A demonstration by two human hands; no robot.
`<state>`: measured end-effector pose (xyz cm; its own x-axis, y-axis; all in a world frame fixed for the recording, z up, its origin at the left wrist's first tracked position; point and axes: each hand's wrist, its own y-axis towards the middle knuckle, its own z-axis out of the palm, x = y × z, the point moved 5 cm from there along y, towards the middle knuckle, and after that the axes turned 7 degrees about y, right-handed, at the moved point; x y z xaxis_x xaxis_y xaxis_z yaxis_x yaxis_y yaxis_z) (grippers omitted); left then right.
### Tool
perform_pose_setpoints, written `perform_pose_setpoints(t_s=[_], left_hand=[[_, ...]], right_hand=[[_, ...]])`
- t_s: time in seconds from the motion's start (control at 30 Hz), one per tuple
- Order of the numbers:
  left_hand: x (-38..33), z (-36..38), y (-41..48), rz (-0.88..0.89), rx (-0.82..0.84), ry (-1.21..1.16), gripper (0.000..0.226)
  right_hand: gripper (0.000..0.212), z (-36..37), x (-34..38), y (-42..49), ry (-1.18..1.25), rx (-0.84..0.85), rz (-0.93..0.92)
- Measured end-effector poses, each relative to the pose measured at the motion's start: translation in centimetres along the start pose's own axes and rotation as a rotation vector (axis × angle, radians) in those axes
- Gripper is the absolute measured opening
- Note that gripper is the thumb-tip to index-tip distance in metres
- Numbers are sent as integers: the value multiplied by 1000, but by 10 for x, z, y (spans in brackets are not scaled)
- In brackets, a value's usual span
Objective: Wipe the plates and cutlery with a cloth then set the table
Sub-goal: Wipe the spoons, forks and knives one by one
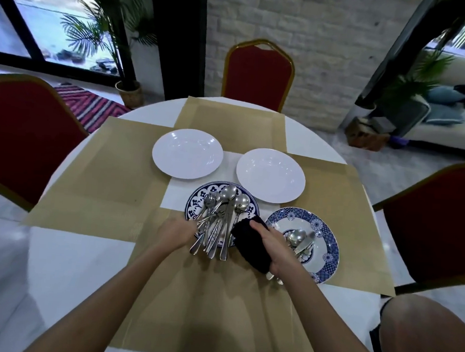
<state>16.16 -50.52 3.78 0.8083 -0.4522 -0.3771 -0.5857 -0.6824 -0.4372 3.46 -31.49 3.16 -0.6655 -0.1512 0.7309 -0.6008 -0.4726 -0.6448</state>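
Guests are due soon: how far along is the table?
Done: mats are laid, and a few pieces lie on the right blue plate, maybe already wiped. In hand: the right hand holds the cloth around cutlery whose ends stick out below; the left hand reaches into the pile on the other blue plate. Left: most of that pile, and setting out; both white plates sit mid-table, no place laid.

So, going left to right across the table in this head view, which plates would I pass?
left white plate → dark blue patterned plate under the cutlery pile → right white plate → light blue patterned plate
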Motion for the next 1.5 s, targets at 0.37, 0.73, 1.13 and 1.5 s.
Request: perform_pose_setpoints(t_s=[0.37, 0.73, 1.13, 1.5], left_hand=[[20, 8, -32, 44, 264, -478, 27], [-20, -26, -59, 270, 35, -609, 28], [-58, -43, -65, 402, 5, -751, 35], [-56, -38, -69, 420, 98, -728, 35]], right_hand=[[19, 19, 20, 3, -211, -44, -159], [32, 74, 59, -35, -844, -2, -958], [41, 85, 86, -57, -1455, -237, -1218], [45, 78, 90, -59, -1623, -247, -1239]])
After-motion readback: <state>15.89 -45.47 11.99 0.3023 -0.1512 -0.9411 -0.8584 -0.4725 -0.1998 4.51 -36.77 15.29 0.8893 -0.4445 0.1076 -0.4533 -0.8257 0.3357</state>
